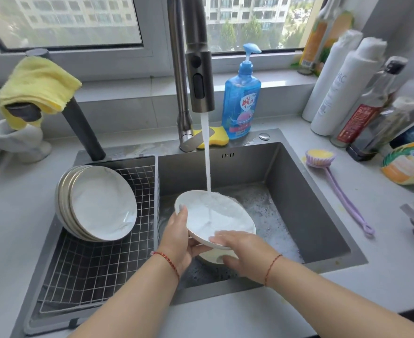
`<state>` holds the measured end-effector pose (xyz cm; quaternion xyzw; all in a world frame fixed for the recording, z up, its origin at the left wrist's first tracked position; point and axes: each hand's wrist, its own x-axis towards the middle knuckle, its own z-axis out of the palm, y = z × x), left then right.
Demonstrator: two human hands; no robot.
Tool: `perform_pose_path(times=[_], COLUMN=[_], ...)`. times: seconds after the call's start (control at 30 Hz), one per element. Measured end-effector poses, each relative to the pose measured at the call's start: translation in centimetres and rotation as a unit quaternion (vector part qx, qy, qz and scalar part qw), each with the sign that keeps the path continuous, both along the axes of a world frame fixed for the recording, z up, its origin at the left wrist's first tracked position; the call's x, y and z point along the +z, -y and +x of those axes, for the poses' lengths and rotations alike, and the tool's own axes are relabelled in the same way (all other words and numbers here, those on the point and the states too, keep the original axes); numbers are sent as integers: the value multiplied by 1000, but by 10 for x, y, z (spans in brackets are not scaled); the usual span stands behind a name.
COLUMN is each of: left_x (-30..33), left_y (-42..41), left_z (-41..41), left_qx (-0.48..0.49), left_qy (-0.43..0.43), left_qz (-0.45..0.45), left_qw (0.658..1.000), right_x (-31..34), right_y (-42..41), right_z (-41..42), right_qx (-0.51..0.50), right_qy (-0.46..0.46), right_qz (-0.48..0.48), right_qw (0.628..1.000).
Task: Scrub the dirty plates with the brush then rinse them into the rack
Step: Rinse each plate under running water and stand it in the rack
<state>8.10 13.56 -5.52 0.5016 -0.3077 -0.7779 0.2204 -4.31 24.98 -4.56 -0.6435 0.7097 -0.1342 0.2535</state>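
Note:
A white plate (215, 213) is tilted under the running water from the faucet (201, 76), above the sink (306, 196). My left hand (176, 232) grips its left rim, thumb on top. My right hand (240, 250) lies with flat fingers on the plate's near rim and inner face. Another white dish (213, 257) sits below, mostly hidden by the plate and my hands. Several clean white plates (98, 203) lean stacked in the wire rack (98, 264) at the left. The purple long-handled brush (332, 181) lies on the counter right of the sink.
A blue soap bottle (241, 93) and a yellow sponge (215, 139) stand behind the sink. A yellow cloth (37, 84) hangs over a second tap at the left. Bottles and packets (362, 98) crowd the right counter. Foamy water covers the sink bottom.

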Motion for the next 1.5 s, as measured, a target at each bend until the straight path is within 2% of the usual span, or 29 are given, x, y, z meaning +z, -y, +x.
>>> perform_pose_path(times=[0.07,0.13,0.27,0.37,0.4,0.5,0.63,0.93,1.17,1.5], left_x=[2,6,13,17,17,17,17,15,9,-8], left_y=[2,4,7,0,-2,-4,7,32,48,40], left_z=[-4,-6,-9,-17,-21,-31,-35,-44,-40,-25], left_qx=[1,-5,-38,-98,-114,-139,-140,-117,-112,-51], left_qy=[1,2,5,31,51,123,187,168,170,116], left_qz=[-3,-15,-43,-110,-141,-212,-232,-175,-101,-11], left_qw=[1000,1000,998,989,982,959,944,963,974,992], right_x=[-3,0,10,14,17,15,16,30,23,6], right_y=[4,7,17,25,26,30,31,25,18,28], right_z=[-3,-7,-15,-18,-17,-12,-10,-13,-28,-57], right_qx=[-17,-27,-97,-190,-206,-211,-203,-223,-247,-261], right_qy=[3,-8,46,198,225,218,234,313,491,689], right_qz=[-64,-87,-16,-6,-2,12,17,-7,-45,-79], right_qw=[998,996,994,962,952,953,951,923,834,671])
